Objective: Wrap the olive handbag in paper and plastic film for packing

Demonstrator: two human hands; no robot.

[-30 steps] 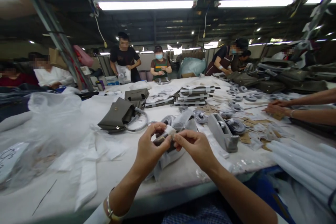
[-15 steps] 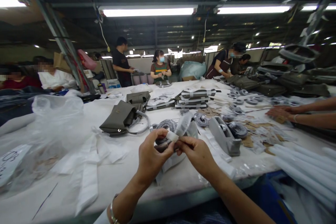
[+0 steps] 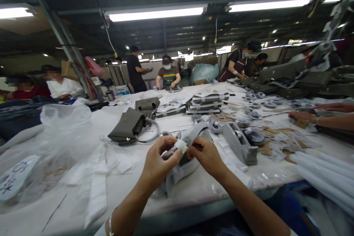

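Observation:
My left hand [image 3: 157, 160] is closed, thumb against fingers, on a small white piece of paper or tape [image 3: 181, 145] and a dark strip partly hidden behind it. Close on its right, my right hand [image 3: 208, 156] has its fingers pinched together; whatever lies between them is too small to make out. Under and behind both hands is a greyish item wrapped in translucent film [image 3: 193, 132], its shape mostly covered. To the left stands an olive-grey handbag [image 3: 125, 127] with its wrapped handle curving out to the right.
A grey tape dispenser [image 3: 239, 143] stands right of my hands, beside wrapped strap coils [image 3: 253, 136]. Behind lie stacked flat bag pieces [image 3: 206, 103]. Clear plastic bags [image 3: 65, 129] cover the left side; white rolls [image 3: 323, 169] lie right. A co-worker's hand [image 3: 302, 117] rests at far right.
My right hand has drawn slightly right, away from my left, which keeps the white piece. The film-wrapped item shows more between them. The camera view has shifted a little.

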